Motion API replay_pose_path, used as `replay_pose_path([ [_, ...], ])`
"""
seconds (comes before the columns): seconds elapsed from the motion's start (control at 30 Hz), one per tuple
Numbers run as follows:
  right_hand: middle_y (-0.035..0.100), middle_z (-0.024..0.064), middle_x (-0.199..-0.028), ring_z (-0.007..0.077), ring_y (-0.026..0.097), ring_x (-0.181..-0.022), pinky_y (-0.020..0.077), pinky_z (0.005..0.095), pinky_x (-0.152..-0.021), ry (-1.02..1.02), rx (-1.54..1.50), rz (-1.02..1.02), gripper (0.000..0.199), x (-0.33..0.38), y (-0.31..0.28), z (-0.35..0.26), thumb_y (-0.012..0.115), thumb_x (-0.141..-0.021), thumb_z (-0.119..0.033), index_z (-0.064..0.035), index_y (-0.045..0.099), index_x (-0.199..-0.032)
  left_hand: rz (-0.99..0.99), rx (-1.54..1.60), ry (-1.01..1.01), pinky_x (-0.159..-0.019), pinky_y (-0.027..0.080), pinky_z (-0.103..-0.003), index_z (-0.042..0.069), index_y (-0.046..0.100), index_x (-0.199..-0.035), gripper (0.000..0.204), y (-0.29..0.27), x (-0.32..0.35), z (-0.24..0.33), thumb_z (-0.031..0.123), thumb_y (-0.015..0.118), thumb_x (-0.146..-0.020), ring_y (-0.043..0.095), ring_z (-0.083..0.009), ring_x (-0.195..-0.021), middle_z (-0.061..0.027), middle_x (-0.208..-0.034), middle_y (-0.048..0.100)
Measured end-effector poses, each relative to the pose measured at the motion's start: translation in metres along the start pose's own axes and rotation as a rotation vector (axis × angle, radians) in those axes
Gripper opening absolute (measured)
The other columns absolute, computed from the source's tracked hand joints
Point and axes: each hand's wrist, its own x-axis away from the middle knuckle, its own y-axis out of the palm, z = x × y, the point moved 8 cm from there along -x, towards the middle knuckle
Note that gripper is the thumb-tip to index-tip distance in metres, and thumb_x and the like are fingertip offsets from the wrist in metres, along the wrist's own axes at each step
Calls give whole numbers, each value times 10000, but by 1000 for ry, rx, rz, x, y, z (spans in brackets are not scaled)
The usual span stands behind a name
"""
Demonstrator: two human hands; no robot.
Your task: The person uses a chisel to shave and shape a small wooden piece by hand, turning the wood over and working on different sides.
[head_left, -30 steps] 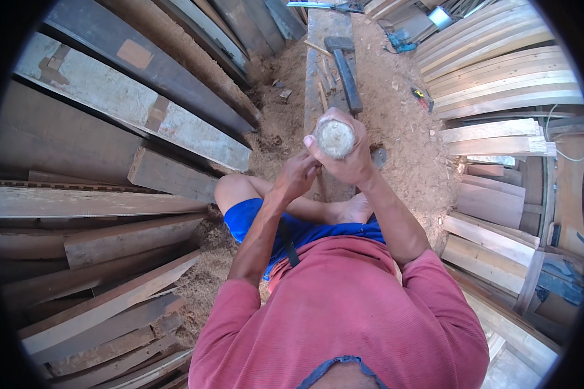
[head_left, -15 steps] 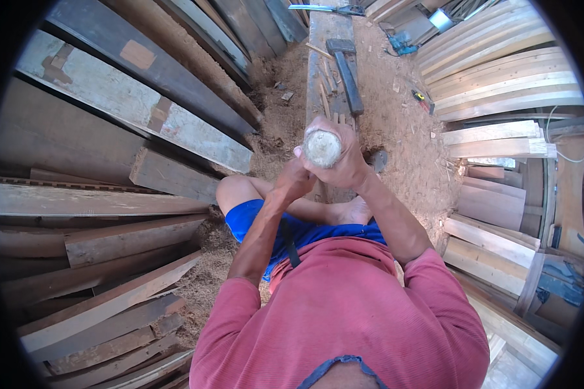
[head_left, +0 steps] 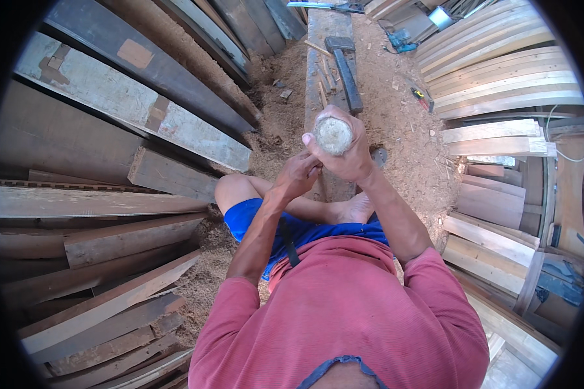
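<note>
My right hand [head_left: 350, 152] is wrapped round a thick round wooden piece, its pale, rough end [head_left: 333, 135] facing up; the rest of it is hidden below the hand. Just left of and below it, my left hand [head_left: 298, 174] is closed with fingers curled, and what it grips, if anything, is hidden. Both hands are above a long wooden plank [head_left: 331, 26] on the floor. Beyond them on the plank lies a dark hammer-like tool [head_left: 346, 74] with a broad head, beside several thin wood strips [head_left: 326, 76].
Stacked boards [head_left: 110, 97] crowd the left side, and pale planks [head_left: 506, 71] are piled at the right. A long-bladed tool [head_left: 328, 6] lies at the plank's far end. A teal power tool [head_left: 402, 44] and a small yellow-and-red tool [head_left: 422, 98] rest on the sawdust floor [head_left: 409, 155].
My right hand has moved slightly right and away with the round wooden piece, tilting it. My left hand has come apart from it and now sits a little lower left.
</note>
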Motion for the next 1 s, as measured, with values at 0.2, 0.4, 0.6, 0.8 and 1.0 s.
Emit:
replay_pose_path([
  [0.2,532,23,-738,76,497,-679,427,256,-605,-7,27,16,191,2,-1,-2,742,-792,-75,-21,571,-859,-5,8,4,-766,495,-457,14,596,-953,169,-1,0,0,19,596,-784,612,-389,-891,-184,-930,612],
  [0.4,530,22,-735,82,493,-668,423,260,-600,-29,25,44,182,3,-1,-3,736,-794,-72,-26,568,-849,59,13,36,-745,495,-461,15,596,-947,169,-4,-1,3,20,609,-778,611,-395,-882,-181,-924,611],
  [0.6,527,19,-732,76,494,-672,422,257,-602,2,4,24,191,2,0,-4,744,-788,-71,-28,569,-850,4,8,5,-735,489,-470,13,594,-936,158,-1,-1,-2,33,626,-783,605,-411,-864,-186,-921,608],
  [0.8,547,30,-735,90,520,-671,435,267,-606,-5,-41,44,212,3,5,1,762,-776,-84,-26,576,-860,43,44,20,-746,489,-475,12,604,-955,175,-2,0,-6,42,632,-785,607,-415,-882,-207,-943,620],
  [1.0,572,65,-730,147,564,-661,456,281,-619,-103,96,17,236,0,5,-21,776,-760,-96,-17,581,-868,114,1,-4,-760,498,-484,22,621,-1006,221,-4,0,-8,63,630,-789,608,-416,-939,-240,-1019,635],
])
